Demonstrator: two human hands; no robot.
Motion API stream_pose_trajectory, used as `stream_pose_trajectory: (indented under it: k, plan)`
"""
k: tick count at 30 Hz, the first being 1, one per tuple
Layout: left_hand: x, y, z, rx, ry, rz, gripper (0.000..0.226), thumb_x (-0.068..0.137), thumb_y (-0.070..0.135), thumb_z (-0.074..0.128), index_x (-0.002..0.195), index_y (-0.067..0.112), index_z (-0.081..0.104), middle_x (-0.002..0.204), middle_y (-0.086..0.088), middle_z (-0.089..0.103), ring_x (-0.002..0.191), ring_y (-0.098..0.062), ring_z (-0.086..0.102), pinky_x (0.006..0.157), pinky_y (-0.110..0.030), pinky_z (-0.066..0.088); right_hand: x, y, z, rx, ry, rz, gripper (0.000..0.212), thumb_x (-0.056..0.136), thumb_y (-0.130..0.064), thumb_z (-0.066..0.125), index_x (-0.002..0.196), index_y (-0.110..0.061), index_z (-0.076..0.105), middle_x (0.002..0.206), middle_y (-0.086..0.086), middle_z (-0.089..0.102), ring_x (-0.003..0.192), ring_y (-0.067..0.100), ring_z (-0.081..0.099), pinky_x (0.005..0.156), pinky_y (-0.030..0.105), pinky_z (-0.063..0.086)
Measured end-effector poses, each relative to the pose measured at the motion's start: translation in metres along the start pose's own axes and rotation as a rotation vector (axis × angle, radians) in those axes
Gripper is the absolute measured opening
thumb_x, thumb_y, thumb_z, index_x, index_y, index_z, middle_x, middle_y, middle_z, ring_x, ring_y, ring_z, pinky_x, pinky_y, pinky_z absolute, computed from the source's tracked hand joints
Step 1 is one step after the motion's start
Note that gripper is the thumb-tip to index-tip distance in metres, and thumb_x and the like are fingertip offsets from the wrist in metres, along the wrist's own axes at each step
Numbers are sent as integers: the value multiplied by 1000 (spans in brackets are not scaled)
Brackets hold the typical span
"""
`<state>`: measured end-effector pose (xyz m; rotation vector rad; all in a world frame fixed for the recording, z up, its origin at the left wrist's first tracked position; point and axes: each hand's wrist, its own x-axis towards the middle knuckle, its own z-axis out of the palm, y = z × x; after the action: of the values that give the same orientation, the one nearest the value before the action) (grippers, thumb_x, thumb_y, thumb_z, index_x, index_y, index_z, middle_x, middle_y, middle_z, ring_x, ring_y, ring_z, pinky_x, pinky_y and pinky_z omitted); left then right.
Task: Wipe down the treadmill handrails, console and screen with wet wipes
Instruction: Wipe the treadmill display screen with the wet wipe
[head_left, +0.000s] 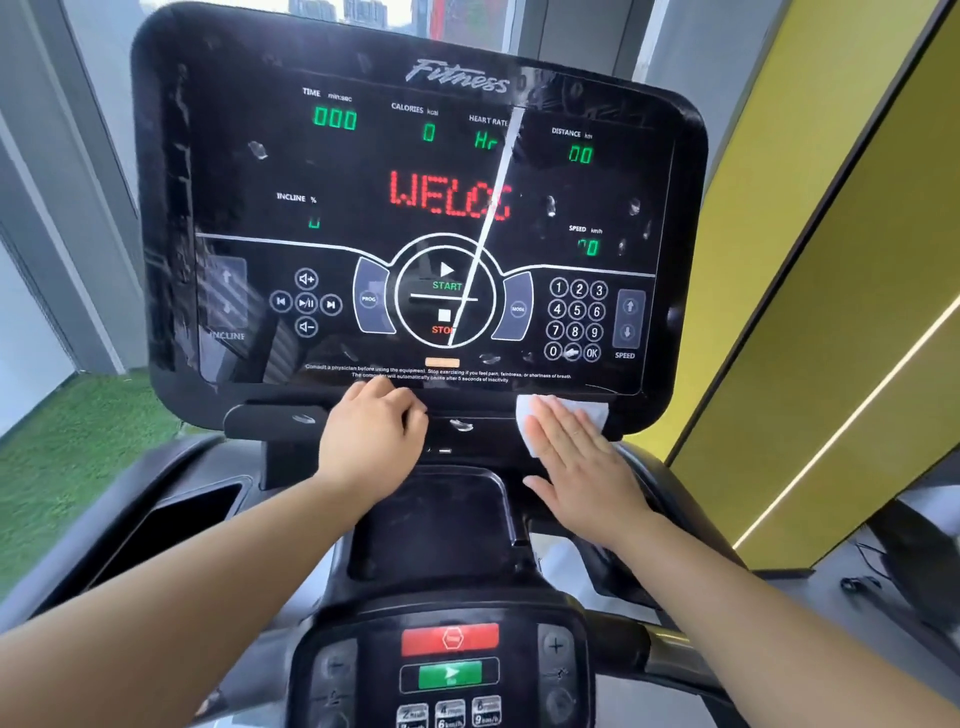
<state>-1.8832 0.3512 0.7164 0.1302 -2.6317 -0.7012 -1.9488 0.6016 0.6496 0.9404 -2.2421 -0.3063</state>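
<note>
Fingers (558, 428) straight and together, my right hand (584, 470) lies flat on the wet wipe (589, 408), pressing it against the lower right edge of the console (688, 234), just under the screen (363, 171). My left hand (371, 441) rests on the ledge (270, 418) below the screen's middle, fingers curled and apparently holding nothing.

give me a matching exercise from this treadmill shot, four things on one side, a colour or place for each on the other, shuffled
1 wet wipe
2 left hand
3 stop button on the lower panel
4 start button on the lower panel

a green
b under the flat right hand
c red
d fingers curled, just below the screen

Pairs: 1-b, 2-d, 3-c, 4-a
</note>
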Motion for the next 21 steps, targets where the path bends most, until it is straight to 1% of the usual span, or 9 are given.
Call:
stream_pose_trajectory:
  k: [1, 4, 6, 8, 10, 12, 15, 17, 21]
  plan:
    - [0, 0, 0, -12, -10, -5, 34, 93, 25, 40, 98, 14, 71, 99, -3, 61, 103, -26, 50, 87, -32, 39, -2, 5, -2, -6, -7, -2, 73, 96, -44, 27, 151, -9, -6, 155, 9, 16, 146, 22, 0, 118, 39, 8]
    - [-2, -1, -3, -20, -33, 16, 45, 85, 31, 32, 101, 13, 71, 100, -4, 61, 101, -27, 50, 86, -32, 40, -15, 20, -7, -12, -60, 59, 63, 102, -45, 9, 150, -8, -8, 151, 12, 22, 147, 21, -4, 118, 37, 6]
    - [-2, -1, -4, -12, -47, 18, 46, 86, 31, 31, 104, 13, 70, 102, -4, 60, 102, -26, 49, 85, -32, 40, -18, 21, -8, -11, -82, 95, 63, 101, -46, 5, 150, -7, -7, 151, 13, 23, 147, 21, -7, 119, 37, 4]
    - [-1, -1, -4, -18, -27, 25, 52, 82, 33, 27, 102, 14, 71, 100, -3, 61, 101, -26, 50, 83, -31, 41, -9, 11, -7, -19, -61, 88, 63, 102, -46, 9, 151, -7, 2, 150, 13, 23, 147, 20, -9, 119, 38, 4]
    - [0, -2, -2, -19, 14, 53, 59, 79, 36, 21, 98, 14, 72, 96, -3, 62, 97, -27, 52, 80, -32, 43, 9, -3, -8, -14, -16, 24, 64, 98, -44, 24, 149, -6, 14, 151, 10, 24, 147, 21, -3, 118, 38, 6]
    - [-1, -3, 0, -23, 32, 52, 61, 78, 37, 20, 95, 13, 73, 93, -4, 63, 95, -28, 54, 78, -31, 43, 28, -15, -10, -20, 10, -68, 70, 93, -42, 31, 150, -8, 10, 155, 7, 21, 145, 23, 10, 118, 38, 6]
    - [-2, -4, 0, -25, 44, 37, 48, 80, 29, 31, 97, 14, 74, 92, -3, 62, 96, -27, 54, 74, -29, 40, 43, -13, -13, -1, 10, -167, 74, 91, -42, 33, 152, -11, 6, 156, 4, 16, 143, 23, 18, 118, 38, 9]
    - [-2, -6, -2, -40, 35, 35, 42, 83, 26, 36, 99, 15, 74, 92, -1, 62, 97, -25, 53, 73, -26, 37, 38, 0, -14, -18, -21, -219, 71, 90, -42, 34, 149, -9, 13, 156, 4, 17, 144, 24, 17, 117, 39, 11]
    - [-2, -10, -5, -55, 10, 68, 47, 79, 31, 34, 102, 19, 74, 95, 2, 62, 100, -22, 53, 76, -22, 36, 14, 24, -8, -117, -45, -278, 69, 91, -42, 32, 147, -7, 13, 154, 6, 19, 147, 25, -2, 118, 42, 9]
